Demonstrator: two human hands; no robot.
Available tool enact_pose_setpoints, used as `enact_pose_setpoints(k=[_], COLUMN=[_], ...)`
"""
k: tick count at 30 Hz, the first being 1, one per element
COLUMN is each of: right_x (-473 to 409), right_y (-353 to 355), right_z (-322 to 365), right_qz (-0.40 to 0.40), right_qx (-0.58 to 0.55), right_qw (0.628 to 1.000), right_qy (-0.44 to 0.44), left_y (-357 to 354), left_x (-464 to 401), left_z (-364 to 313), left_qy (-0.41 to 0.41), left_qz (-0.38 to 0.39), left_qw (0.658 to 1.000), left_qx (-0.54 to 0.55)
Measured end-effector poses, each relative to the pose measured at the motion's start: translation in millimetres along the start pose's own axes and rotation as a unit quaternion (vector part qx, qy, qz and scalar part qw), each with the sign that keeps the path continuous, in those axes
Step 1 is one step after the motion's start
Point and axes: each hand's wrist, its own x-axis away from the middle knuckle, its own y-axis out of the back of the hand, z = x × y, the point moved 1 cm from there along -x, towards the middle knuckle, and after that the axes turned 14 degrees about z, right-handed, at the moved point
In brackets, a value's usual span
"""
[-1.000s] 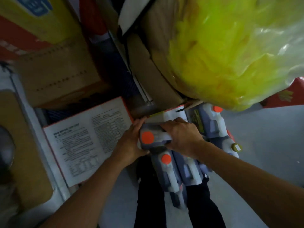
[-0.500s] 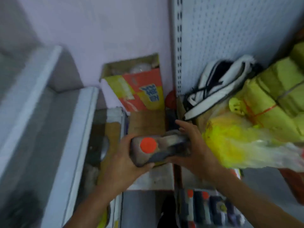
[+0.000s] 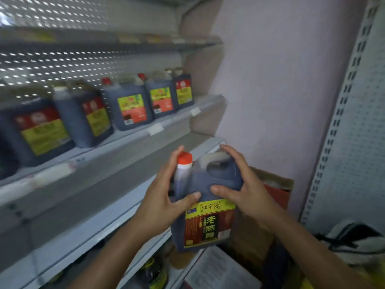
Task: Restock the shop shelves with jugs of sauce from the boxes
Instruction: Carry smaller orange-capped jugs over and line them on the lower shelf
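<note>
I hold a dark sauce jug (image 3: 205, 215) upright in both hands, in front of the shelves. It has an orange cap, a moulded handle and a yellow and red-brown label. My left hand (image 3: 164, 197) wraps its neck side, thumb on the front. My right hand (image 3: 241, 184) grips the handle side from the right. Several similar dark jugs (image 3: 127, 105) with yellow and red labels stand in a row on the shelf (image 3: 158, 130) above and to the left. A lower shelf edge (image 3: 116, 207) runs just left of the held jug.
A pink wall (image 3: 270, 80) closes the corner behind the jug. A white perforated shelf upright (image 3: 341, 122) rises on the right. An open cardboard box (image 3: 277, 188) sits behind my right hand. A white and black bag (image 3: 352, 238) lies at lower right.
I lifted the jug from the box of jugs on the floor and turned it from lying sideways to upright. My view swung up and left to the shelves.
</note>
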Motion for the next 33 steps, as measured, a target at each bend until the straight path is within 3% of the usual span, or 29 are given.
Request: enact_pose_setpoints(k=[7, 16, 21, 26, 33], right_x=[-37.7, -53.3, -40.1, -21.8, -26.6], right_y=[-113.1, -337.2, -467.0, -588.1, -722.8], right_z=[61.6, 116.9, 147.0, 179.0, 209.2], right_qz=[0.123, 0.283, 0.344, 0.382, 0.39], right_qx=[0.026, -0.057, -0.062, -0.054, -0.026], right_qw=[0.99, 0.952, 0.928, 0.913, 0.912], right_qy=[0.065, 0.103, 0.126, 0.128, 0.122], left_y=[78.2, 166.9, 210.0, 262.7, 340.6], left_x=[129.7, 339.2, 460.1, 575.5, 680.0], left_z=[-19.4, -24.5, -16.6, 5.0, 40.3], left_qy=[0.056, 0.195, 0.255, 0.324, 0.312], left_qz=[-0.117, -0.247, -0.274, -0.236, -0.268], left_qw=[0.992, 0.948, 0.925, 0.903, 0.893], left_qx=[-0.002, -0.056, -0.072, -0.155, -0.182])
